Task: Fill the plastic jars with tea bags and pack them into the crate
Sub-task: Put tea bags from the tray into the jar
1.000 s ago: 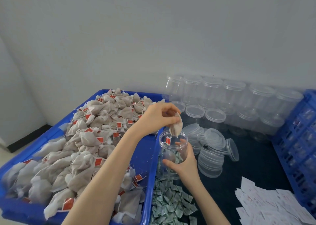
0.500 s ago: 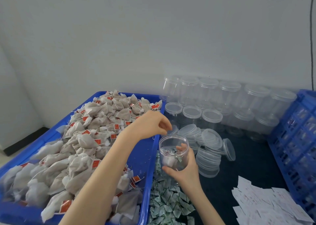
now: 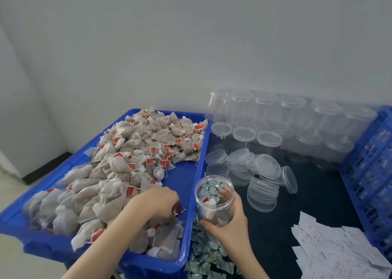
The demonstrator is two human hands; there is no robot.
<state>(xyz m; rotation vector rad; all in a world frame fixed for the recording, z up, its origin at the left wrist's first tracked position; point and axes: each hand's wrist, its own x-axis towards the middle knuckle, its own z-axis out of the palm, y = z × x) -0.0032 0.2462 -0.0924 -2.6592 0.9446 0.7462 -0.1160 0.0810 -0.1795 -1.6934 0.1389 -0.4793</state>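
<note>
On dark table, right hand [image 3: 230, 225] grips open jar [image 3: 214, 200] just beside tray [image 3: 186, 179].

Tray [image 3: 192, 185] at left holds the tea bags [image 3: 131, 162]. Open jar [image 3: 214, 198] stands just right of it, loose lids [image 3: 252, 172] behind, lidded jars [image 3: 282, 121] along the wall. Crate [image 3: 369, 172] at far right, paper slips [image 3: 337, 251] before it.

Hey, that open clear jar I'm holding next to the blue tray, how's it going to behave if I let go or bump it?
The open jar probably weighs little: thin clear plastic with only a few tea bags inside. It may tip easily, being tall and nearly empty. Once on its side it would likely roll, since its wall is round. The right hand steadies it now.
</note>
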